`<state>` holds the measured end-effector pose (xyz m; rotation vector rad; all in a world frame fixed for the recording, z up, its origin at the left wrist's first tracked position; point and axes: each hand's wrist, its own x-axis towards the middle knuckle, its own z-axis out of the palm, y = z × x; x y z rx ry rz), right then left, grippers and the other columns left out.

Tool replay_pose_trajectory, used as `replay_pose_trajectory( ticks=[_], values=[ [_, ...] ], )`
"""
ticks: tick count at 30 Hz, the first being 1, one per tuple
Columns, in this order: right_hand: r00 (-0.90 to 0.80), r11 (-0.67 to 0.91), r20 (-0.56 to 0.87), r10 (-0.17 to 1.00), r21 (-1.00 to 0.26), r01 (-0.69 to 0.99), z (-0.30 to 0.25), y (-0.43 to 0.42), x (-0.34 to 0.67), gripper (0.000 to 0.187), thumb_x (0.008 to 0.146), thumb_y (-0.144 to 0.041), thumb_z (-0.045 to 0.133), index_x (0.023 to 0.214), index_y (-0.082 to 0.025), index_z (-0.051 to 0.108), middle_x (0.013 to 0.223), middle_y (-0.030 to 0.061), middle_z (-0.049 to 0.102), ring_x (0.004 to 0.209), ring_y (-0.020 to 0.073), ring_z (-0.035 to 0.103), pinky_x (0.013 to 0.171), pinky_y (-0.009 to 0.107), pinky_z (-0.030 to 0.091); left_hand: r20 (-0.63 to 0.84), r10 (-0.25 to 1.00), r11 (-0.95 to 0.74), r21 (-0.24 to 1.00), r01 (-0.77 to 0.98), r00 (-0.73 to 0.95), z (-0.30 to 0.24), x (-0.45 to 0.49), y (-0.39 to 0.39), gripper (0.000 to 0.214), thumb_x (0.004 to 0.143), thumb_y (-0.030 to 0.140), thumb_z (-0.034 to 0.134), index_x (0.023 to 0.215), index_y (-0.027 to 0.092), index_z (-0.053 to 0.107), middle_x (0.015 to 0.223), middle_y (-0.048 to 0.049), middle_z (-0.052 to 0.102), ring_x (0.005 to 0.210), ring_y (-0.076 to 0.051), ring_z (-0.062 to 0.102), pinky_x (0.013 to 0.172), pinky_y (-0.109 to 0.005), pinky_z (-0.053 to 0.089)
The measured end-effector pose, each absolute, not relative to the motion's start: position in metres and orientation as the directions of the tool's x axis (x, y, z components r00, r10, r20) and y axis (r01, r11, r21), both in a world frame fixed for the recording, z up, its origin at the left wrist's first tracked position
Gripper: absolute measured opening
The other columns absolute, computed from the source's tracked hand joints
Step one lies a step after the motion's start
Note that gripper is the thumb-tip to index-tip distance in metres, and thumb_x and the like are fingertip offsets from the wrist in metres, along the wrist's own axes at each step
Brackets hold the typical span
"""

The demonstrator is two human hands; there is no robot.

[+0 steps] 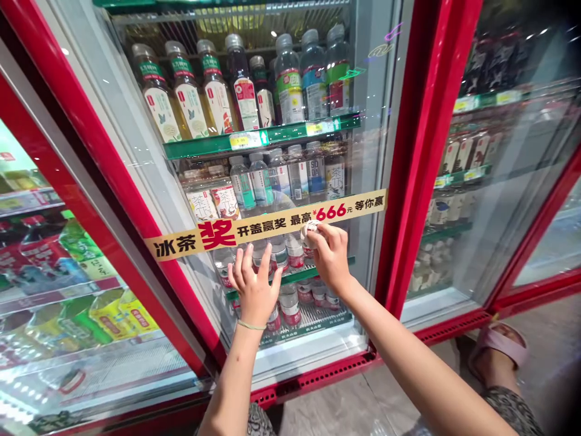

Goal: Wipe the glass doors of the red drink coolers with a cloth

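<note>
My left hand (254, 284) lies flat against the glass door (363, 175) of a red drinks fridge, fingers spread, a thin band on its wrist. My right hand (330, 254) is closed on a small whitish wad, maybe a cloth or tissue (309, 229), pressed to the glass at the lower edge of a yellow banner sticker (267, 225) with red and black print. Behind the glass stand shelves of bottled tea and water (245, 91).
A red door frame (422, 151) rises right of my hands, with another glass door (508, 181) beyond it. A second fridge with green and yellow packs (91, 284) is at left. My sandalled foot (497, 348) rests on the grey floor at lower right.
</note>
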<state>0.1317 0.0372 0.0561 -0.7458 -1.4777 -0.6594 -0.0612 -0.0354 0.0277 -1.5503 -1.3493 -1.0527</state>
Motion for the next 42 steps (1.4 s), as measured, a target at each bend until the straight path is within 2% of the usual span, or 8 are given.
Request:
replay_pose_trajectory(
  ticks=[9, 14, 19, 24, 29, 33, 38, 42],
  values=[
    [-0.265, 0.698, 0.964, 0.010, 0.183, 0.692, 0.039, 0.033, 0.111, 0.031, 0.094, -0.023, 0.061, 0.125, -0.026, 0.062, 0.126, 0.0117, 0.063, 0.115, 0.0290, 0.052, 0.097, 0.046, 0.047, 0.947, 0.320, -0.081, 0.016, 0.997, 0.011, 0.024, -0.073, -0.040, 0.056, 0.091, 0.034, 0.070, 0.146, 0.032, 0.057, 0.154, -0.0163, 0.046, 0.151, -0.038, 0.034, 0.124, -0.063, 0.023],
    [-0.009, 0.671, 0.996, 0.090, -0.054, 0.740, 0.049, 0.036, 0.095, 0.035, 0.095, -0.014, 0.056, 0.127, -0.028, 0.060, 0.121, 0.0111, 0.061, 0.109, 0.0266, 0.052, 0.097, 0.045, 0.046, 0.952, 0.308, -0.099, 0.030, 0.995, 0.002, 0.025, -0.081, -0.043, 0.057, 0.090, 0.029, 0.069, 0.146, 0.031, 0.057, 0.153, -0.0154, 0.048, 0.149, -0.037, 0.037, 0.124, -0.060, 0.025],
    [-0.330, 0.692, 0.944, -0.001, 0.239, 0.681, 0.049, 0.029, 0.074, 0.040, 0.096, -0.010, 0.053, 0.131, -0.029, 0.058, 0.119, 0.0085, 0.066, 0.104, 0.0238, 0.055, 0.092, 0.039, 0.047, 0.961, 0.277, -0.085, 0.044, 0.995, -0.018, 0.028, -0.092, -0.046, 0.054, 0.091, 0.026, 0.067, 0.144, 0.028, 0.059, 0.150, -0.0164, 0.050, 0.145, -0.035, 0.042, 0.121, -0.054, 0.031],
    [-0.125, 0.680, 0.991, 0.051, 0.057, 0.731, 0.050, 0.026, 0.062, 0.041, 0.095, -0.010, 0.054, 0.130, -0.028, 0.060, 0.121, 0.0108, 0.065, 0.107, 0.0256, 0.055, 0.094, 0.042, 0.047, 0.961, 0.274, -0.080, 0.051, 0.996, -0.027, 0.028, -0.101, -0.049, 0.054, 0.091, 0.028, 0.068, 0.144, 0.029, 0.060, 0.151, -0.0159, 0.047, 0.145, -0.036, 0.040, 0.122, -0.054, 0.030],
    [-0.355, 0.741, 0.935, 0.000, 0.238, 0.628, 0.053, 0.023, 0.047, 0.028, 0.098, -0.017, 0.057, 0.122, -0.030, 0.064, 0.119, 0.0067, 0.069, 0.102, 0.0223, 0.057, 0.091, 0.038, 0.048, 0.960, 0.276, -0.047, 0.062, 0.997, -0.047, 0.029, -0.110, -0.053, 0.056, 0.089, 0.024, 0.069, 0.144, 0.028, 0.059, 0.149, -0.0160, 0.048, 0.144, -0.035, 0.042, 0.122, -0.055, 0.032],
    [-0.124, 0.740, 0.991, 0.049, 0.047, 0.671, 0.064, 0.024, 0.038, 0.040, 0.099, -0.014, 0.053, 0.136, -0.028, 0.058, 0.121, 0.0102, 0.067, 0.110, 0.0249, 0.058, 0.096, 0.042, 0.048, 0.963, 0.266, -0.038, 0.055, 0.998, -0.043, 0.030, -0.117, -0.055, 0.056, 0.089, 0.026, 0.070, 0.144, 0.027, 0.059, 0.148, -0.0164, 0.048, 0.144, -0.035, 0.042, 0.122, -0.055, 0.033],
    [-0.346, 0.761, 0.934, -0.088, 0.287, 0.582, 0.065, 0.017, 0.023, 0.037, 0.100, -0.018, 0.056, 0.136, -0.025, 0.059, 0.118, 0.0089, 0.071, 0.103, 0.0224, 0.060, 0.089, 0.036, 0.049, 0.963, 0.262, -0.036, 0.078, 0.996, -0.066, 0.029, -0.128, -0.060, 0.055, 0.089, 0.022, 0.068, 0.143, 0.025, 0.059, 0.145, -0.0169, 0.049, 0.142, -0.035, 0.044, 0.121, -0.054, 0.035],
    [-0.227, 0.759, 0.972, -0.055, 0.188, 0.623, 0.065, 0.014, 0.018, 0.038, 0.100, -0.015, 0.056, 0.136, -0.025, 0.060, 0.114, 0.0093, 0.071, 0.103, 0.0222, 0.061, 0.090, 0.037, 0.049, 0.958, 0.276, -0.034, 0.089, 0.995, -0.076, 0.028, -0.138, -0.064, 0.057, 0.090, 0.023, 0.067, 0.146, 0.024, 0.056, 0.149, -0.0181, 0.045, 0.143, -0.036, 0.041, 0.122, -0.056, 0.033]
  ],
)
